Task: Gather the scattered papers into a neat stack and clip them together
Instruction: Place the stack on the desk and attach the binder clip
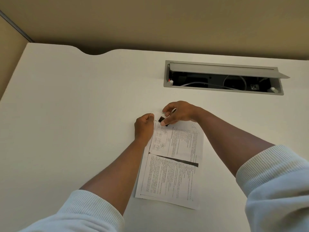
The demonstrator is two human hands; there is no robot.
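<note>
While the papers (pixel 172 158) are steadied at their far corner by the left hand (pixel 144 127), a binder clip (pixel 163 121) is pinched there by the right hand (pixel 179 113); sheet edges should be kept flush on the counter (pixel 83 106).

bench (pixel 75 97): white, smooth, with a curved dip cut in its far edge
cable box (pixel 224 77): grey slot set in the bench, lid tipped up, white wires inside
wall (pixel 150 22): plain tan, behind the bench
</note>
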